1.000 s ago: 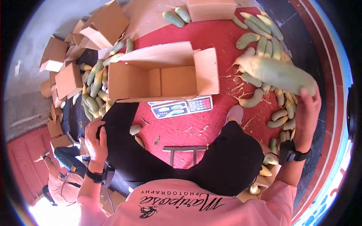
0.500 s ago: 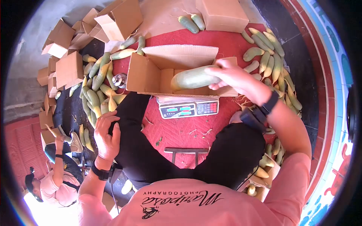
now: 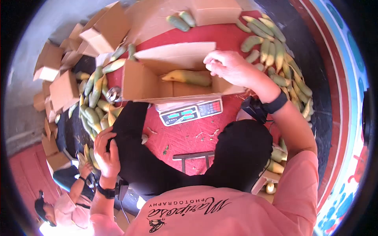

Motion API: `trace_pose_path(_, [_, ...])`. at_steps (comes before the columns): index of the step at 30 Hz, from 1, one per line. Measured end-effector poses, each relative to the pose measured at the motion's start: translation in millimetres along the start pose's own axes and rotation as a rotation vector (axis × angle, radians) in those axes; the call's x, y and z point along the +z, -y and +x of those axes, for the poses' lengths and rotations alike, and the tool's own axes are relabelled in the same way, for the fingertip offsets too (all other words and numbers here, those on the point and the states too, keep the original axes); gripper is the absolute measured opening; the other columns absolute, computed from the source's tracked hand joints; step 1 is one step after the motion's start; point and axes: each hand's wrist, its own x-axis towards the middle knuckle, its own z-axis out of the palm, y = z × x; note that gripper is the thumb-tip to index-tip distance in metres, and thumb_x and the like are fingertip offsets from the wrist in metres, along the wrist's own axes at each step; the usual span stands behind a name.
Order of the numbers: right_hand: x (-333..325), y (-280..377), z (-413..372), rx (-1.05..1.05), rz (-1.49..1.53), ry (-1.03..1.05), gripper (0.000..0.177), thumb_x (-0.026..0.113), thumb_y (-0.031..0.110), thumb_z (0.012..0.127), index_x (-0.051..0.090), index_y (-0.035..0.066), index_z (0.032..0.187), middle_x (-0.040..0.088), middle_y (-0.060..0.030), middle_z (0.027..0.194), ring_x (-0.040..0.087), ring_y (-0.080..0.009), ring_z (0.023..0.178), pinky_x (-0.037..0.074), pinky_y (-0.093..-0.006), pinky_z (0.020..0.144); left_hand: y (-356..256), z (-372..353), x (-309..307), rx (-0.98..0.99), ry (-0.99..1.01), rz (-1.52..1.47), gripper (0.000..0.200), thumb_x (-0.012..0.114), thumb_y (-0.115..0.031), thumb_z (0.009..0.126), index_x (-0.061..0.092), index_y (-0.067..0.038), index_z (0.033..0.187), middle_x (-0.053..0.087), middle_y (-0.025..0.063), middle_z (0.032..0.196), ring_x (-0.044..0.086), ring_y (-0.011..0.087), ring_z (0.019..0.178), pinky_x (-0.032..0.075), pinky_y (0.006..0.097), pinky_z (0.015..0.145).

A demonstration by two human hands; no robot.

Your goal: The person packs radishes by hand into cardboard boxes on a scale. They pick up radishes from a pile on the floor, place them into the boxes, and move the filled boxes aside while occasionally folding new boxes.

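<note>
An open cardboard box (image 3: 136,80) stands on a digital scale (image 3: 191,113). Inside it lies one long green and yellow radish (image 3: 189,77), on its side along the bottom. My right hand (image 3: 226,67) is over the box's right end, above the radish and apart from it, with its fingers curled; whatever may be between the fingertips is too small to make out. My left hand (image 3: 107,154) rests by my left knee, empty, its fingers apart. Near it on the left is a pile of radishes (image 3: 92,114).
More radishes (image 3: 271,47) lie at the right. Cardboard boxes (image 3: 104,29) are heaped at the upper left, with another box (image 3: 216,11) at the top. A metal object (image 3: 114,93) stands left of the open box. Another person (image 3: 71,208) sits at the lower left.
The radish has left my right hand and now lies in the box. My right hand has moved off it, its fingers curled. The other person's hand has moved down toward radishes.
</note>
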Motion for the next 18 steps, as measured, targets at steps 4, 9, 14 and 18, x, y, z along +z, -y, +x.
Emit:
trace_pose_path(4, [-37,-22,-77,0.034,0.093,-0.35,0.021,0.056,0.02,0.087,0.059,0.0,0.094,0.061,-0.012,0.075,0.061,-0.017,0.07,0.049,-0.0323,0.064,2,-4,2,0.005,0.049,0.044,0.018,0.046,-0.004,0.085,0.06,0.001,0.095,0.061,0.0186,0.107,0.055,0.0328,0.1,0.04,0.0394,0.093])
trace_pose_path(9, [-54,-62,-210,0.491,0.545,-0.646,0.025,0.051,0.023,0.093,0.057,0.001,0.104,0.063,-0.0067,0.09,0.063,-0.0153,0.079,0.05,-0.0275,0.069,24,-6,6,-0.032,0.075,-0.068,0.021,0.041,-0.006,0.092,0.057,0.005,0.102,0.058,0.0178,0.115,0.054,0.0297,0.106,0.038,0.0378,0.096])
trace_pose_path(14, [-56,-143,-357,0.998,0.574,-0.994,0.023,0.054,0.027,0.09,0.057,0.006,0.097,0.063,-0.0043,0.086,0.062,-0.015,0.076,0.049,-0.0272,0.068,16,7,4,-0.036,0.162,0.122,0.028,0.039,-0.012,0.093,0.057,0.005,0.106,0.058,0.0184,0.115,0.054,0.0311,0.106,0.038,0.0383,0.096])
trace_pose_path(18, [-57,-229,-495,1.264,0.584,-1.168,0.02,0.055,0.028,0.087,0.056,0.01,0.094,0.062,-0.0031,0.082,0.06,-0.0156,0.069,0.048,-0.0296,0.06,10,18,6,-0.033,0.208,0.219,0.029,0.04,-0.015,0.094,0.057,0.005,0.107,0.059,0.0179,0.115,0.054,0.0314,0.105,0.038,0.0389,0.096])
